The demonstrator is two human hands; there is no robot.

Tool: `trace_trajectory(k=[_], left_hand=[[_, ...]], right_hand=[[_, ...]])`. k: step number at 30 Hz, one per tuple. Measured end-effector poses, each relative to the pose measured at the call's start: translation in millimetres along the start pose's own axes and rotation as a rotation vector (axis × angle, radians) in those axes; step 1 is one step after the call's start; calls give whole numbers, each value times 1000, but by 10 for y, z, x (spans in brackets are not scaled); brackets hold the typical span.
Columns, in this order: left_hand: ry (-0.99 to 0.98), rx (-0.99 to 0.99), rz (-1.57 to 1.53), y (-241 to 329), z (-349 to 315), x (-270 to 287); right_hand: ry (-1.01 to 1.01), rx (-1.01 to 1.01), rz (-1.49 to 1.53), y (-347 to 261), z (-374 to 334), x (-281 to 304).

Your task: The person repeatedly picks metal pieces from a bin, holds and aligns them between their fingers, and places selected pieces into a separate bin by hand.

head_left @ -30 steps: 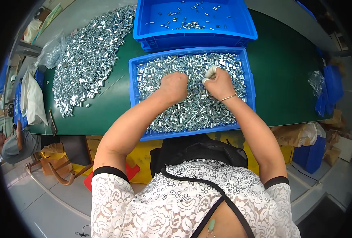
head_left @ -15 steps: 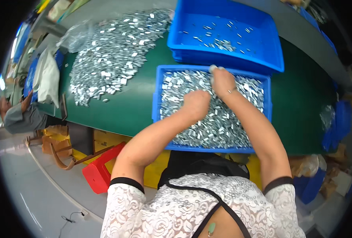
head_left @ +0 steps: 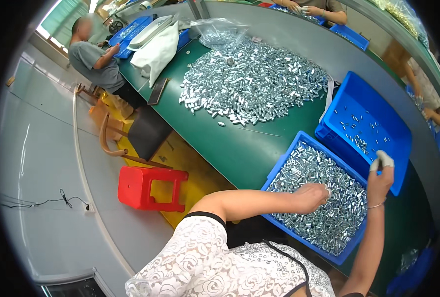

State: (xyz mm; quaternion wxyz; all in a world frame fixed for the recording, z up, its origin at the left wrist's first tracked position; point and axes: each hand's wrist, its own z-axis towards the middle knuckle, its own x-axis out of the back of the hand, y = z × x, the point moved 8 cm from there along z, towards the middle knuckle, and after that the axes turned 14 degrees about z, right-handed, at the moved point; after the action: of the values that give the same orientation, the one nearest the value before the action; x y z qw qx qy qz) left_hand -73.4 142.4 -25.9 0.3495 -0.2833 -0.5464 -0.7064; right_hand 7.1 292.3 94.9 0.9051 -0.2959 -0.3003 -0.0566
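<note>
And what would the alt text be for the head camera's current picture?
A person's left hand touches small metal pieces filling a blue bin, while the right hand, with white-covered fingertips, is at a sparsely filled second bin. Farther off, a heap of pieces lies on a green table; a red stool stands to the left.

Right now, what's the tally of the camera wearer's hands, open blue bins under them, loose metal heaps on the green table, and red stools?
Hands: 2, left hand and right hand
Blue bins: 2, full bin and sparse bin
Metal heap: 1
Red stool: 1
Total: 6
</note>
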Motion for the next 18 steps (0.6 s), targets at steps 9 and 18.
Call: trace_trajectory(k=[9, 18], left_hand=[[-28, 370, -349, 351, -567, 170], [312, 496, -514, 824, -701, 305]], right_hand=[[-70, -229, -25, 779, -306, 288], [-471, -936, 1197, -518, -1600, 78]])
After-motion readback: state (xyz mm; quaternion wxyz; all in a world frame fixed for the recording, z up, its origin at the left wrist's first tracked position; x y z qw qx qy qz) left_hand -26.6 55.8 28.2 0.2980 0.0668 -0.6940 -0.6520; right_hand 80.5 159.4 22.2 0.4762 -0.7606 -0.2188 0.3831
